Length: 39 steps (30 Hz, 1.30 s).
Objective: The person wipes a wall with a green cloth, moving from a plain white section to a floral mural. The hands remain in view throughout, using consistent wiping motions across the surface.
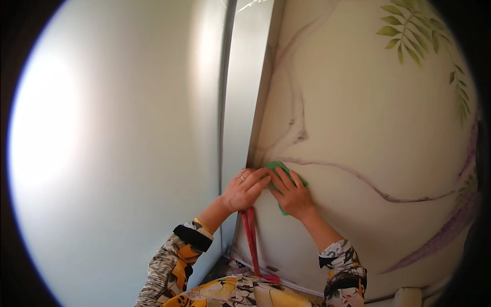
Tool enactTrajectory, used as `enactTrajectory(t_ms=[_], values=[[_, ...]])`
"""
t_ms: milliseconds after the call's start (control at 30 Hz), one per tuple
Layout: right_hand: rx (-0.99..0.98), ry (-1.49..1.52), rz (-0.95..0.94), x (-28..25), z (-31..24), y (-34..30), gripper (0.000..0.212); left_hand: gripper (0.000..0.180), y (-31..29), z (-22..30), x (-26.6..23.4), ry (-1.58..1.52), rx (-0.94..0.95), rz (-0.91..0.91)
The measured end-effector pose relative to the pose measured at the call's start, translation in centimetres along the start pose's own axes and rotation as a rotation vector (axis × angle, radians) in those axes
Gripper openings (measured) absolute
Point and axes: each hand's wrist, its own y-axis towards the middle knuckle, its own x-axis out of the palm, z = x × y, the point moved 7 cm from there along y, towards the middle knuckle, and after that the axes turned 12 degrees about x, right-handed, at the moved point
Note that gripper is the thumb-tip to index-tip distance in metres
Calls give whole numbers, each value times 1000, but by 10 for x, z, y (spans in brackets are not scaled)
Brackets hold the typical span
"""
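Observation:
A green cloth (pixel 276 165) is pressed to the cream wall panel under my right hand (pixel 292 198). That hand lies over it with extended fingers, and the cloth shows beyond the fingertips and below the palm. My left hand (pixel 244 190), with a ring on one finger, is right beside it at the panel's left edge. Its fingers point right, nearly straight, and their tips meet the cloth and the right fingers; the thumb is hidden. A red strap (pixel 251 238) hangs below the left wrist and runs down to my clothes; what it is fixed to cannot be seen.
On the left is a large pale, shiny surface (pixel 133 153) with a bright glare. A silvery upright strip (pixel 245 77) separates it from the wall panel (pixel 353 117), painted with branches, green leaves (pixel 406 33) and purple blossoms (pixel 440 238). A pale rounded object (pixel 407 297) is at the lower right.

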Motion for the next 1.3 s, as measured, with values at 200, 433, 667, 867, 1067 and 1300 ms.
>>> enactTrajectory(t_ms=[200,433,667,867,1067,1300], values=[[13,47,162,-17,7,3,19,48,-9,-12,10,-160,-403,64],[148,384,329,-35,12,-5,27,25,5,-15,15,-499,-484,72],[280,633,254,-52,46,-5,51,32,29,6,12,-319,-124,-157],[416,625,65,-13,55,-29,35,31,25,3,18,-255,-176,-108],[441,324,291,-68,68,-13,29,28,45,5,19,-296,-279,-7],[515,232,624,-130,91,19,23,24,119,-21,28,-115,-276,186]])
